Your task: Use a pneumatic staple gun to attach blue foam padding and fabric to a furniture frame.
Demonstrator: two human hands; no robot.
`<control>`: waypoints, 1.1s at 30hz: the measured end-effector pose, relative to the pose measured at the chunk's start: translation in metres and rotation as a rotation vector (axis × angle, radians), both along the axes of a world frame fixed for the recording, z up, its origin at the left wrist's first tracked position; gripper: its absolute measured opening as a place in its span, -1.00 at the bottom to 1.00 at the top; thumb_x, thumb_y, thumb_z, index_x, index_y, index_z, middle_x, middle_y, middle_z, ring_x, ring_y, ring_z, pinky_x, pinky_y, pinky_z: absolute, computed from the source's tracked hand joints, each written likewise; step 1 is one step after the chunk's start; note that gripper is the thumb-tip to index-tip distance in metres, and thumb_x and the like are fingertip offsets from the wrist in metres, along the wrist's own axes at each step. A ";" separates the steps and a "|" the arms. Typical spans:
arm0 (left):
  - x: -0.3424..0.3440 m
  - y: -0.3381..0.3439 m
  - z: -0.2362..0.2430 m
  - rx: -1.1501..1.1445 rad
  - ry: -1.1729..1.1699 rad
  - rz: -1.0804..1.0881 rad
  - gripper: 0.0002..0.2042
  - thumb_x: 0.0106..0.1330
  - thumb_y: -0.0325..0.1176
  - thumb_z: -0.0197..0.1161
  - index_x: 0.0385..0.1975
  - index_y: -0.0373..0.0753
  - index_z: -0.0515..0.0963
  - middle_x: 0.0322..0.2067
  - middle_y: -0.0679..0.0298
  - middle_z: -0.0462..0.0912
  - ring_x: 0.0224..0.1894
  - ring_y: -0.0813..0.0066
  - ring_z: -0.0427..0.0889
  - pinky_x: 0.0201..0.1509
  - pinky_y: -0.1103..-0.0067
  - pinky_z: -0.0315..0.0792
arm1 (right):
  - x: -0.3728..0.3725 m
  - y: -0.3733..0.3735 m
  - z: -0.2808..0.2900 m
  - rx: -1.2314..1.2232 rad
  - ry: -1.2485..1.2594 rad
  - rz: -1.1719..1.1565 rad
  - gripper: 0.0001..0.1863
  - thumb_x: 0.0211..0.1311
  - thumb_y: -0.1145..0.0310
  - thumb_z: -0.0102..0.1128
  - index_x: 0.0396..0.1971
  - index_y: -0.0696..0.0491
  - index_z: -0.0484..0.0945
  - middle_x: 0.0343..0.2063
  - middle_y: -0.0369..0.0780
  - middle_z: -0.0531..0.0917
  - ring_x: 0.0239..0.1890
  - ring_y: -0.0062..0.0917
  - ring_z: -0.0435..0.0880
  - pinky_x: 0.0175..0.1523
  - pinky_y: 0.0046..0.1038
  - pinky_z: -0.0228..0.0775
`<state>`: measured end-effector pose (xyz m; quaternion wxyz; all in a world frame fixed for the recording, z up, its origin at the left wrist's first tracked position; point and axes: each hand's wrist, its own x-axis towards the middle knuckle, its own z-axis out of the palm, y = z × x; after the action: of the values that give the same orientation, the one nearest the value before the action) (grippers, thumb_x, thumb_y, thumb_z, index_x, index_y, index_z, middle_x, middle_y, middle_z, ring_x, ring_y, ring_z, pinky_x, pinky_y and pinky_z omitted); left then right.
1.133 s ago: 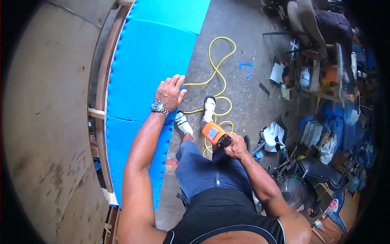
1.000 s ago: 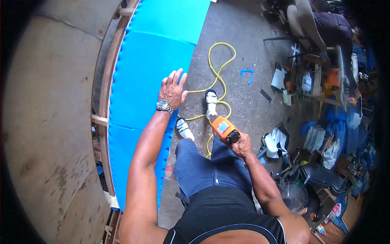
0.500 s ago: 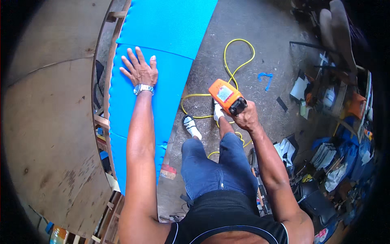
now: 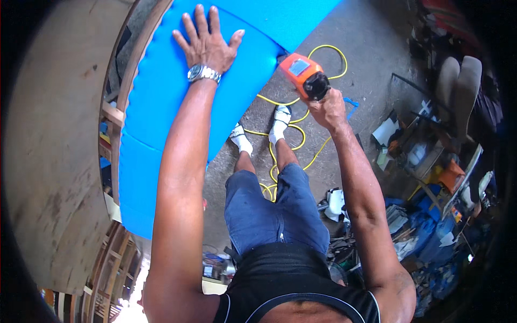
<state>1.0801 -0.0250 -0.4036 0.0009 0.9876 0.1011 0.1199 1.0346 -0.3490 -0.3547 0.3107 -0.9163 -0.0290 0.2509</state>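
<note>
Bright blue padded fabric [image 4: 161, 102] covers a long panel on a wooden frame [image 4: 125, 86], with seams across it and a scalloped left edge. My left hand [image 4: 209, 51] lies flat on the fabric near its far end, fingers spread, a metal watch [image 4: 204, 73] on the wrist. My right hand [image 4: 328, 110] is wrapped round the handle of an orange staple gun [image 4: 296, 69] with a black end cap. The gun's nose is at the panel's right edge, by a seam; whether it touches the fabric I cannot tell.
A yellow hose [image 4: 304, 134] lies in loops on the floor around my feet. To the left stands a large curved plywood sheet [image 4: 59, 134]. Scraps, bags and a blue heap [image 4: 425, 226] clutter the floor at right. A blue strip [image 4: 352, 107] lies beyond my right hand.
The staple gun has moved away from me to the panel's right edge. My left hand remains spread on the fabric. The view has shifted and turned, so the panel appears more slanted.
</note>
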 end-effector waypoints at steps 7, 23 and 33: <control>-0.042 0.021 -0.005 -0.085 0.034 -0.180 -0.15 0.43 0.41 -0.07 0.61 0.04 0.08 0.64 0.28 -0.06 0.66 0.12 -0.15 0.62 -0.10 -0.31 | -0.027 0.014 0.025 0.061 -0.001 0.051 -0.52 0.14 -0.05 0.53 -0.18 0.06 0.75 -0.41 -0.01 0.78 -0.25 -0.09 0.81 -0.16 -0.12 0.60; -0.073 0.034 0.012 -0.013 0.186 -0.243 -0.19 0.46 0.36 -0.06 0.60 0.05 0.08 0.63 0.30 -0.05 0.66 0.19 -0.11 0.66 0.06 -0.21 | -0.093 0.022 0.045 0.150 0.002 0.106 -0.62 0.20 0.27 0.54 -0.01 0.07 0.72 -0.19 -0.18 0.83 -0.13 -0.50 0.83 -0.01 -0.37 0.63; -0.081 0.036 0.011 -0.077 0.131 -0.295 -0.17 0.45 0.39 -0.07 0.60 0.04 0.08 0.63 0.30 -0.05 0.66 0.22 -0.13 0.66 0.07 -0.21 | -0.047 0.033 0.015 0.035 -0.039 0.108 -0.61 0.18 0.03 0.53 -0.19 0.03 0.76 -0.45 -0.10 0.79 -0.34 -0.26 0.84 -0.25 -0.23 0.60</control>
<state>0.9995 0.0110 -0.3928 0.0499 0.9967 -0.0404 0.0499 0.9880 -0.3157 -0.3397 0.3122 -0.9125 -0.0889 0.2490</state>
